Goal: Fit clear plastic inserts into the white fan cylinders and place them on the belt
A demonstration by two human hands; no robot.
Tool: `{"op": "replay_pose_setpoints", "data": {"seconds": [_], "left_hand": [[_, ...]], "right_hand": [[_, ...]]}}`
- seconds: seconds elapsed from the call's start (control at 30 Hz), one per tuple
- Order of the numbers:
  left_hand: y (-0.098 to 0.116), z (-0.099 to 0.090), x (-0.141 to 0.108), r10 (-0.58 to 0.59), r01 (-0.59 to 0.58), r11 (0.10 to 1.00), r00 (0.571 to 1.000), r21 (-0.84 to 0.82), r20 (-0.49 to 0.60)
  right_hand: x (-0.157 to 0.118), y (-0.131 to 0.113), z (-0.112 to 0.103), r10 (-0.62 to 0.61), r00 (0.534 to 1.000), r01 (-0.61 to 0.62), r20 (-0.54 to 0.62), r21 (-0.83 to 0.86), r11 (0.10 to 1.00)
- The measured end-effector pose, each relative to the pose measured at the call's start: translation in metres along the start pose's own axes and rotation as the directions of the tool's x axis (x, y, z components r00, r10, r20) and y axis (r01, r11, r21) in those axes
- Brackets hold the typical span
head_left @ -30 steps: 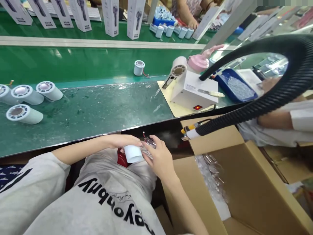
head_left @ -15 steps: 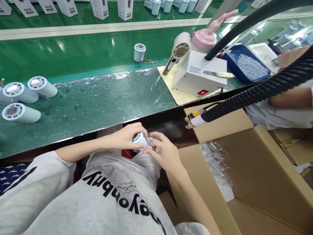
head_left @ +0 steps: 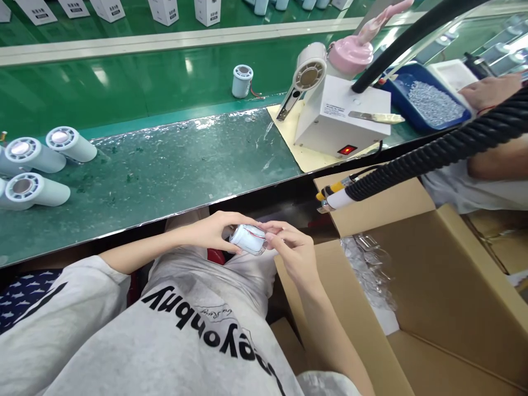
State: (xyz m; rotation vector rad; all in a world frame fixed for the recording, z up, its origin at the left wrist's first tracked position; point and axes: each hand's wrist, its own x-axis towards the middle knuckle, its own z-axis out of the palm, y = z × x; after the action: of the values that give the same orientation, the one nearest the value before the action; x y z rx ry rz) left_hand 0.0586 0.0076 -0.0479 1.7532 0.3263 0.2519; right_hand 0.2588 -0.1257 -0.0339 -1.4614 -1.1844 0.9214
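Over my lap, my left hand (head_left: 218, 232) is wrapped round a light-blue cylindrical housing (head_left: 248, 240), thumb below and fingers above. The housing lies tilted on its side, and a thin red wire runs along its upper surface. At the housing's right end, my right hand (head_left: 293, 250) is closed, with thumb and fingertips pinched at the wire. A clear rim shows round that right end, partly covered by the fingers. A similar light-blue housing (head_left: 241, 82) with a red wire stands upright on the green surface beyond the bench.
Several light-blue cylinders (head_left: 39, 190) lie at the bench's left. A white machine (head_left: 342, 118) with a lit red switch stands at the right, near a blue tray (head_left: 433, 102). A black corrugated hose (head_left: 433, 154) crosses above an open carton (head_left: 449, 286). A co-worker's hand (head_left: 490, 92) is at far right.
The housing has turned so its side shows instead of its ringed end. My right fingers have shifted to the wire at its right end. The view has moved slightly.
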Motion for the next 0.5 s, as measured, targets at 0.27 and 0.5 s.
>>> {"op": "replay_pose_setpoints", "data": {"seconds": [0.27,0.5], "left_hand": [[0.016,0.006,-0.010,-0.235,0.202,0.904,0.971,-0.376,-0.043],[0.028,-0.001,-0.013,-0.039,0.029,0.979,0.998,-0.203,-0.044]], "right_hand": [[-0.016,0.006,-0.006,-0.205,0.968,0.231,0.148,-0.192,0.954],[-0.021,0.003,-0.005,-0.109,0.984,0.113,0.143,-0.020,0.993]]}}
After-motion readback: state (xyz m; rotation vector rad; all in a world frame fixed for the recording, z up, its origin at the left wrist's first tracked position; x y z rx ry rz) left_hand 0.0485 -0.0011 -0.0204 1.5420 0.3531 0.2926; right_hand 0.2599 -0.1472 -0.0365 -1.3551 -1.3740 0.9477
